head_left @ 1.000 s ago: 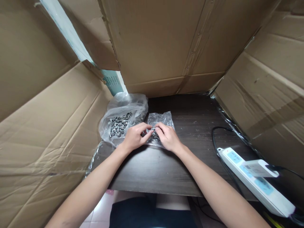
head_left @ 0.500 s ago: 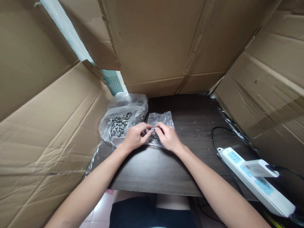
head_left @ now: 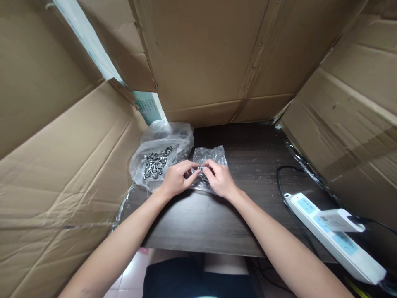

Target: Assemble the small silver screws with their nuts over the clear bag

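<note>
A small metal screw [head_left: 200, 168] is pinched between the fingertips of my left hand [head_left: 180, 177] and my right hand [head_left: 218, 177], which nearly meet. Under them lies a small clear plastic bag [head_left: 214, 154] with metal pieces in it, partly hidden by my fingers. Just left of my left hand, a larger clear plastic bag [head_left: 182, 138] stands open, and many metal screws [head_left: 156, 162] show inside. Both bags rest on the dark wooden table [head_left: 204, 219].
Cardboard walls [head_left: 211, 58] enclose the table at the back and on both sides. On the right lies a white power strip [head_left: 335, 240] with a white plug-in adapter [head_left: 339, 220], beside a black cable [head_left: 278, 182].
</note>
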`<state>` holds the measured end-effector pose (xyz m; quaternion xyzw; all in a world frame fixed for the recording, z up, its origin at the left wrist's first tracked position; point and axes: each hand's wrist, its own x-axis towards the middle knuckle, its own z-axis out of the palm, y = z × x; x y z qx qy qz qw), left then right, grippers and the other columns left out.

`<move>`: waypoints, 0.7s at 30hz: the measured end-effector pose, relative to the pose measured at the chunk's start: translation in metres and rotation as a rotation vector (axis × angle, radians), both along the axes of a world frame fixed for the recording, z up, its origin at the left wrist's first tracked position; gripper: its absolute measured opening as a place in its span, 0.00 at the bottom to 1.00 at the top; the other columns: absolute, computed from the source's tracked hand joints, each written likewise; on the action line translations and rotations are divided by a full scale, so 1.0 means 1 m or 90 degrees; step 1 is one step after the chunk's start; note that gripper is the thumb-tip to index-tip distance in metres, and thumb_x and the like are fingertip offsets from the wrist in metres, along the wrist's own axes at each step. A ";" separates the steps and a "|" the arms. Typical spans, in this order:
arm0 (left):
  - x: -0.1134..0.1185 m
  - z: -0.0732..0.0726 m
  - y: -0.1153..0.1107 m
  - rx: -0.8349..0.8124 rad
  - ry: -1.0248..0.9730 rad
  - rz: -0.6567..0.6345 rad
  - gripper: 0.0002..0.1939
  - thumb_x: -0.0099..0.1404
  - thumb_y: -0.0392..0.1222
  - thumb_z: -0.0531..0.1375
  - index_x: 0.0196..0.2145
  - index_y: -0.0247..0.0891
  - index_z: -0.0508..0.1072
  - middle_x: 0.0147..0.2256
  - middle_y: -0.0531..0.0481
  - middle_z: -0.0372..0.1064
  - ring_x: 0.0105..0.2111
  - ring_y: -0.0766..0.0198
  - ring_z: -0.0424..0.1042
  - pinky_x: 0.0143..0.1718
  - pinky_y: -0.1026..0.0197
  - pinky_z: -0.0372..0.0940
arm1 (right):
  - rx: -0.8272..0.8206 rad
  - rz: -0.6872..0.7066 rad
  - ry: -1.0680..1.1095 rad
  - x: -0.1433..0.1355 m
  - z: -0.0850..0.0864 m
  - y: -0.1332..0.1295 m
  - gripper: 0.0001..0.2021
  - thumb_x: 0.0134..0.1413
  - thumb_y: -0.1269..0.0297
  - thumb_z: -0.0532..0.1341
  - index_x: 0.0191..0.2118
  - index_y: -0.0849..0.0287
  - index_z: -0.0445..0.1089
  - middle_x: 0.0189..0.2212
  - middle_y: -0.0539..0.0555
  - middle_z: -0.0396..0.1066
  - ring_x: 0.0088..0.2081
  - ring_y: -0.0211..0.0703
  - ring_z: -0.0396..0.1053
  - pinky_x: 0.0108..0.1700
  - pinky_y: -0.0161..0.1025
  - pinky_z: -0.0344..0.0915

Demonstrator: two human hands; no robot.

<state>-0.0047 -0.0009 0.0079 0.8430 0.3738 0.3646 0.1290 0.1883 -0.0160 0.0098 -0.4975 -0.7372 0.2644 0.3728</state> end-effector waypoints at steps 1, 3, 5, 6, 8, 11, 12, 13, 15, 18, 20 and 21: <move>0.000 0.000 0.000 0.001 0.000 -0.001 0.08 0.70 0.41 0.60 0.43 0.36 0.76 0.35 0.49 0.76 0.29 0.67 0.73 0.32 0.65 0.68 | 0.000 0.001 0.000 0.000 0.000 0.000 0.09 0.65 0.62 0.53 0.38 0.56 0.69 0.27 0.50 0.70 0.28 0.41 0.66 0.34 0.37 0.58; 0.000 0.000 0.000 0.002 0.000 -0.001 0.08 0.70 0.40 0.60 0.43 0.36 0.76 0.35 0.49 0.76 0.29 0.67 0.73 0.33 0.65 0.68 | 0.001 0.002 -0.001 0.000 0.000 0.000 0.10 0.66 0.62 0.52 0.37 0.56 0.69 0.27 0.50 0.70 0.28 0.41 0.65 0.34 0.37 0.58; 0.000 0.000 0.000 0.003 0.000 0.000 0.08 0.70 0.41 0.60 0.43 0.36 0.76 0.36 0.49 0.76 0.29 0.67 0.73 0.33 0.65 0.68 | -0.002 0.003 -0.003 0.001 0.001 0.000 0.10 0.66 0.61 0.52 0.37 0.56 0.68 0.27 0.50 0.70 0.27 0.41 0.65 0.34 0.37 0.57; -0.001 -0.001 0.000 0.002 0.000 0.001 0.08 0.70 0.41 0.60 0.43 0.36 0.76 0.36 0.49 0.76 0.29 0.67 0.73 0.33 0.65 0.68 | -0.003 0.003 -0.003 0.001 0.001 0.000 0.11 0.66 0.61 0.52 0.37 0.56 0.68 0.26 0.50 0.70 0.27 0.41 0.65 0.34 0.37 0.57; -0.001 -0.001 0.000 0.001 -0.001 0.003 0.08 0.70 0.41 0.60 0.43 0.36 0.76 0.36 0.49 0.76 0.29 0.68 0.73 0.33 0.65 0.68 | -0.005 0.003 0.001 0.001 0.001 0.000 0.10 0.66 0.60 0.52 0.38 0.56 0.68 0.26 0.49 0.69 0.27 0.41 0.65 0.34 0.37 0.57; -0.001 -0.001 0.000 0.001 -0.003 0.006 0.08 0.70 0.41 0.60 0.43 0.36 0.76 0.36 0.49 0.76 0.28 0.67 0.74 0.32 0.65 0.68 | -0.006 0.003 0.005 0.001 0.001 0.000 0.08 0.65 0.62 0.53 0.39 0.56 0.68 0.26 0.49 0.69 0.27 0.41 0.64 0.34 0.37 0.57; -0.001 -0.001 0.000 0.002 -0.003 0.006 0.08 0.70 0.41 0.60 0.43 0.36 0.76 0.36 0.49 0.76 0.28 0.68 0.74 0.32 0.65 0.68 | -0.008 0.002 0.005 0.001 0.001 0.000 0.08 0.64 0.62 0.53 0.39 0.56 0.68 0.26 0.49 0.69 0.27 0.41 0.64 0.34 0.37 0.57; 0.000 -0.001 0.000 0.003 -0.003 0.006 0.08 0.70 0.41 0.60 0.43 0.36 0.76 0.36 0.49 0.76 0.28 0.68 0.73 0.32 0.65 0.68 | -0.010 0.002 0.003 0.001 0.001 0.000 0.08 0.64 0.62 0.53 0.39 0.56 0.68 0.26 0.49 0.69 0.27 0.41 0.64 0.34 0.37 0.57; 0.000 0.000 0.000 0.005 -0.002 0.004 0.08 0.70 0.41 0.60 0.43 0.36 0.76 0.36 0.49 0.76 0.28 0.68 0.73 0.32 0.65 0.68 | -0.009 0.004 -0.001 0.001 0.001 0.001 0.08 0.64 0.63 0.52 0.38 0.56 0.68 0.26 0.49 0.69 0.28 0.41 0.65 0.34 0.37 0.57; 0.000 0.000 0.000 0.005 -0.001 0.005 0.08 0.70 0.41 0.60 0.43 0.36 0.76 0.36 0.49 0.76 0.28 0.68 0.73 0.33 0.65 0.68 | -0.001 0.006 -0.007 0.001 0.001 0.001 0.10 0.66 0.62 0.51 0.36 0.56 0.68 0.28 0.50 0.70 0.30 0.42 0.66 0.36 0.38 0.58; 0.000 0.000 0.000 0.005 -0.002 0.008 0.09 0.70 0.42 0.60 0.43 0.36 0.76 0.36 0.49 0.77 0.29 0.67 0.74 0.33 0.65 0.68 | -0.001 0.005 -0.007 0.001 0.001 0.001 0.11 0.66 0.61 0.51 0.37 0.56 0.68 0.28 0.50 0.70 0.30 0.42 0.66 0.36 0.38 0.58; 0.000 0.000 0.000 0.005 -0.002 0.008 0.09 0.70 0.42 0.60 0.43 0.36 0.76 0.36 0.48 0.77 0.29 0.67 0.74 0.33 0.65 0.68 | -0.002 0.003 -0.007 0.001 0.001 0.000 0.10 0.66 0.61 0.51 0.38 0.56 0.68 0.28 0.50 0.70 0.30 0.42 0.66 0.35 0.37 0.58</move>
